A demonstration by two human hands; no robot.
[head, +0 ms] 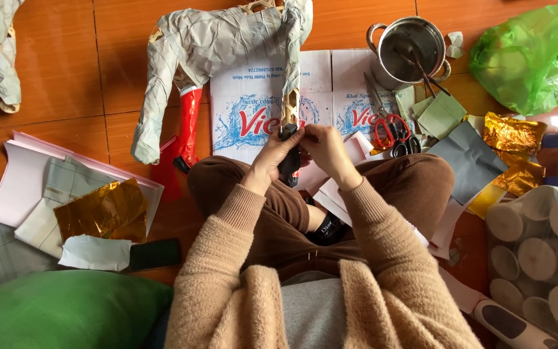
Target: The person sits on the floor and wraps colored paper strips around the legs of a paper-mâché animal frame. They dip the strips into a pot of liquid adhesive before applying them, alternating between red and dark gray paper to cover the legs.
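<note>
A papier-mâché animal figure [214, 45] covered in grey paper stands on a flattened cardboard sheet [247, 97] in front of my crossed legs. One of its legs is wrapped in red [188, 126]. My left hand [278, 152] and my right hand [327, 148] meet at the foot of another leg [290, 106], whose woven frame shows bare. Both hands pinch a dark wrap [289, 161] at that leg's lower end.
A steel pot [408, 52] with brushes and red-handled scissors [389, 129] lie at the back right. Gold foil [511, 136], grey paper and a green bag [531, 52] sit right. Paper sheets, gold foil [101, 210] and a green cushion [59, 310] are left. Paper rolls [544, 252] stand at the right.
</note>
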